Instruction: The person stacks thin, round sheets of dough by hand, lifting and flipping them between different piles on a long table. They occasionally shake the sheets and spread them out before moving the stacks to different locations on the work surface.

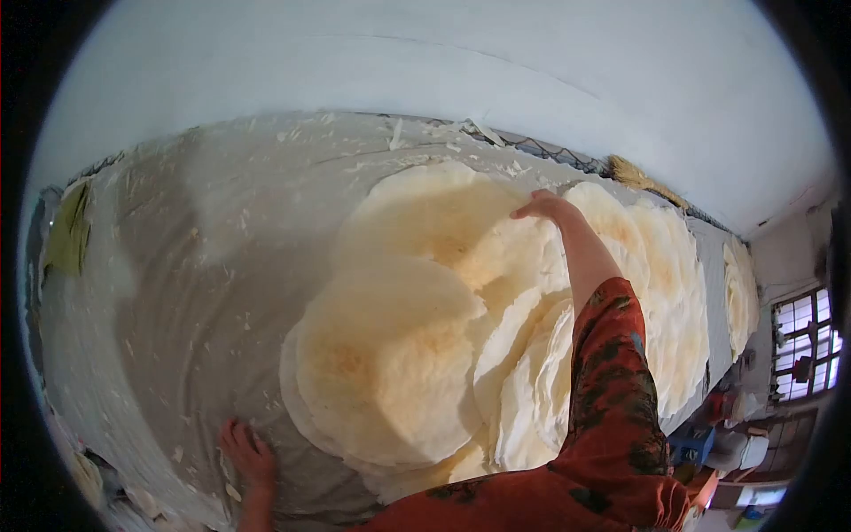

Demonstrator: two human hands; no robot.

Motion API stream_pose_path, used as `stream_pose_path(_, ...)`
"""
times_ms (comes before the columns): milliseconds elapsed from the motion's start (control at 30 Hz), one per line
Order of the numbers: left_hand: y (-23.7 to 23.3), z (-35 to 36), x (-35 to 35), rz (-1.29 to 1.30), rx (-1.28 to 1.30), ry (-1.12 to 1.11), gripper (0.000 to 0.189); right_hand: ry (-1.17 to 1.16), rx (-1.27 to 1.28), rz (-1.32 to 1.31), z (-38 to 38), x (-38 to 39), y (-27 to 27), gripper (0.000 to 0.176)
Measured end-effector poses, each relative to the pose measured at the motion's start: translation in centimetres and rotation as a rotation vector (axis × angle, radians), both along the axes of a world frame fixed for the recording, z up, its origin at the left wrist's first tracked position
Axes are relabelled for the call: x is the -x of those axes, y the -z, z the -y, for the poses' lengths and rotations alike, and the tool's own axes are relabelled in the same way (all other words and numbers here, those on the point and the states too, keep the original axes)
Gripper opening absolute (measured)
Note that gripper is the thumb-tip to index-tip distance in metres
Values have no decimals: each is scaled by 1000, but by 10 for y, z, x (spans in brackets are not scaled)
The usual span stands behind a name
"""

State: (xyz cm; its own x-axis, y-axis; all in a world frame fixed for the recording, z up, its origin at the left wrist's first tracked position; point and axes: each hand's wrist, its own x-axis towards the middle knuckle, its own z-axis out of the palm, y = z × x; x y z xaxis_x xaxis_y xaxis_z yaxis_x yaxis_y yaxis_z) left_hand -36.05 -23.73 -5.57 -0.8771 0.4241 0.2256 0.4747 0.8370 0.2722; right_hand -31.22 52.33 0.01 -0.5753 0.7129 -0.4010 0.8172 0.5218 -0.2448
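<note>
Large round thin flatbreads with pale edges and toasted brown centres lie overlapping on a grey cloth (230, 319). Nearest me is a wide flatbread (381, 355) on top of others, and behind it another flatbread (425, 213) reaches toward the wall. My right hand (548, 207), arm stretched out, is at the far side of the breads. Its thumb points left, apart from the fingers, over the bread surface; no grip on an edge shows. My left hand (248, 452) rests on the cloth left of the near flatbread, fingers stretched and holding nothing.
More overlapping flatbreads (665, 266) spread to the right, with another stack (740, 293) beyond. A straw brush (643, 180) lies along the wall side. White scraps dot the cloth. A green cloth (68, 230) hangs at the left end. A barred window (805, 341) is far right.
</note>
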Motion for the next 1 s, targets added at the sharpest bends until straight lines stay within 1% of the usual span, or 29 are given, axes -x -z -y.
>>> stream_pose_path(33,0,0,1,0,0,-7,28,-7,0,0,3,3,-6,67)
stream_pose_path(100,-1,2,0,-23,32,16,29,-91,166,-4,9,7,-19,69)
stream_pose_path(133,-4,0,-2,-12,34,12,29,-94,169,7,1,8,-13,69)
stream_pose_path(200,-11,-7,-2,25,-2,-11,31,-178,102,57,-15,6,-2,66)
stream_pose_path(267,-17,-11,-3,63,2,-19,31,-234,42,84,74,19,-96,61)
stream_pose_path(300,-20,-11,-4,81,0,-36,31,-262,125,19,48,24,-77,57)
stream_pose_path(333,-21,-11,-4,93,3,-23,31,-252,180,-120,38,32,-68,54)
stream_pose_path(367,-20,-10,-6,70,41,-39,31,-355,40,-87,84,41,-117,49)
stream_pose_path(400,-19,-9,-7,46,76,-50,31,-392,-104,-48,75,54,-117,47)
stream_pose_path(433,-18,-8,-8,61,72,-23,31,-369,4,-161,108,53,-162,54)
stream_pose_path(467,-17,-7,-8,55,29,-22,32,-327,-25,-208,131,56,-198,56)
stream_pose_path(500,-14,-4,-6,39,-20,-27,33,-403,-55,-318,125,59,-216,54)
stream_pose_path(533,-5,2,-3,40,-32,-12,33,-403,-190,-402,130,62,-244,40)
stream_pose_path(567,9,9,1,-32,2,8,34,-350,-2,-430,137,59,-281,37)
stream_pose_path(600,15,14,1,-107,35,23,35,-349,-360,-443,160,44,-327,35)
stream_pose_path(633,13,15,-1,-111,23,28,35,-185,-101,-551,175,29,-362,31)
stream_pose_path(667,10,12,-1,-90,13,20,35,-47,172,-832,187,10,-382,27)
stream_pose_path(700,7,11,-1,-64,7,15,36,21,170,-937,193,-14,-401,25)
stream_pose_path(733,6,10,-1,-67,-2,19,36,126,239,-1029,207,-42,-415,19)
stream_pose_path(767,6,10,-1,-68,-10,8,35,24,400,-885,171,-73,-421,29)
stream_pose_path(800,6,10,-2,-69,-17,-7,35,204,416,-1035,168,-105,-421,23)
stream_pose_path(867,9,11,-2,-60,-24,-6,35,427,318,-1097,170,-177,-407,24)
stream_pose_path(900,9,13,-1,-48,-19,-6,35,481,310,-1131,187,-214,-390,26)
stream_pose_path(933,5,16,0,-53,-18,-14,35,620,329,-1128,178,-255,-365,27)
stream_pose_path(967,-1,15,-1,-48,-25,18,33,627,291,-1122,199,-287,-340,26)
stream_pose_path(1000,-8,14,-2,-45,-27,42,32,705,373,-1120,188,-329,-301,27)
